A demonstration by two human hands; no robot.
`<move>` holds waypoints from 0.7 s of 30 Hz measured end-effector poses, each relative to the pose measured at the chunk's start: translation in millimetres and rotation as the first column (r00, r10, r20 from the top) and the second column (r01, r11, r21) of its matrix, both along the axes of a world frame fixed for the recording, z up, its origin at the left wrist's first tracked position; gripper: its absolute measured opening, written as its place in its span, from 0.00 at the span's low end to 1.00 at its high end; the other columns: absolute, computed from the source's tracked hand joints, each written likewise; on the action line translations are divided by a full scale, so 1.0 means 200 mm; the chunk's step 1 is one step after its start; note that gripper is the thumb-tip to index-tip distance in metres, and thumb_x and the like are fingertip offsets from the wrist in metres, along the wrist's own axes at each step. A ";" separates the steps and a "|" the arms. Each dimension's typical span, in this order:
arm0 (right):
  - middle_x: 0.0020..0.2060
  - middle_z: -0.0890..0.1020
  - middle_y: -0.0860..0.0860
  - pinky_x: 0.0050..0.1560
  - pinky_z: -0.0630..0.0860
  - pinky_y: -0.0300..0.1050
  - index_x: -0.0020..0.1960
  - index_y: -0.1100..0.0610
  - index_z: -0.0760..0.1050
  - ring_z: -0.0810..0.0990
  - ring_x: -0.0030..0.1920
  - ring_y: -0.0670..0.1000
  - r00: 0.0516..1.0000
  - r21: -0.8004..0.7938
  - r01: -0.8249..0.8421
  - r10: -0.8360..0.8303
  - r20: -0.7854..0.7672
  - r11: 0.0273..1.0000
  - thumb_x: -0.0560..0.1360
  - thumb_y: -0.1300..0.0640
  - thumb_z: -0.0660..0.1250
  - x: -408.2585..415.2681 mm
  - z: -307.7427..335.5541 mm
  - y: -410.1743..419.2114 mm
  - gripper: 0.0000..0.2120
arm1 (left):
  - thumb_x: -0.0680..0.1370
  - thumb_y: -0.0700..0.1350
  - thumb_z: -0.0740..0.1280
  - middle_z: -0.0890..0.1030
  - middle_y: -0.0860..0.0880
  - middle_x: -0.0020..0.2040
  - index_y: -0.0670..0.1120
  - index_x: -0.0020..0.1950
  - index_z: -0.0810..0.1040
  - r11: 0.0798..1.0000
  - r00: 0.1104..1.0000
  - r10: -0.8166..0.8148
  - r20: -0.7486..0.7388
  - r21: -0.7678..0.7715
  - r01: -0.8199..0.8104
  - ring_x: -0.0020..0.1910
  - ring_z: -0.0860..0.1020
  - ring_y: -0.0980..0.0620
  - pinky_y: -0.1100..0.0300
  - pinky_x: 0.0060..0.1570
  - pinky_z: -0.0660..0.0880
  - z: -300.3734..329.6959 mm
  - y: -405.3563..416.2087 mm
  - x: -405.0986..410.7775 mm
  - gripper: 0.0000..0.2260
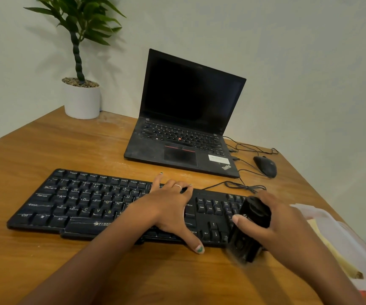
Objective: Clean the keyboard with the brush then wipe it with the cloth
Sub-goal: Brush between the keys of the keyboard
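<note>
While left hand (168,208) is pressing flat, fingers spread, steadying keyboard (85,205), right hand (281,225) is gripping brush (251,227) at 4 o'clock; advise light strokes along rows.

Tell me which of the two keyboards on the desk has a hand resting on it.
The separate black keyboard nearest the camera: the left hand rests flat on its keys. The laptop keyboard behind it is untouched.

Matt black plastic keyboard (85,203) on smooth, grained wooden desk (45,148)
</note>
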State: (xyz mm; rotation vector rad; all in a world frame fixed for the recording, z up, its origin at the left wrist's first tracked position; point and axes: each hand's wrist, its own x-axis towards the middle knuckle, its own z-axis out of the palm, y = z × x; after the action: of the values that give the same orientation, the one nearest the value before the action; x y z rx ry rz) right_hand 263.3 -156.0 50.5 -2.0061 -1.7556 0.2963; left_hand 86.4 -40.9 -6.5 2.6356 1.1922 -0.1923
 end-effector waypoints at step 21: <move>0.35 0.78 0.43 0.34 0.78 0.38 0.46 0.46 0.69 0.78 0.38 0.42 0.996 0.190 0.037 -0.020 -0.088 0.981 0.70 0.44 0.68 -0.01 -0.07 0.03 0.11 | 0.64 0.75 0.66 0.44 0.47 0.80 0.47 0.79 0.40 1.000 1.000 0.002 -0.009 0.003 -0.002 0.78 0.40 0.47 0.40 0.70 0.29 0.00 0.00 0.01 0.58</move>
State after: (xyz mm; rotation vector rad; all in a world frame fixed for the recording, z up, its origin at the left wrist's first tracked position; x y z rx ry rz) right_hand 261.8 -150.0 35.5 -1.8525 -1.6353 0.1928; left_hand 87.7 -40.8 -6.9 2.6389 1.1991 -0.2026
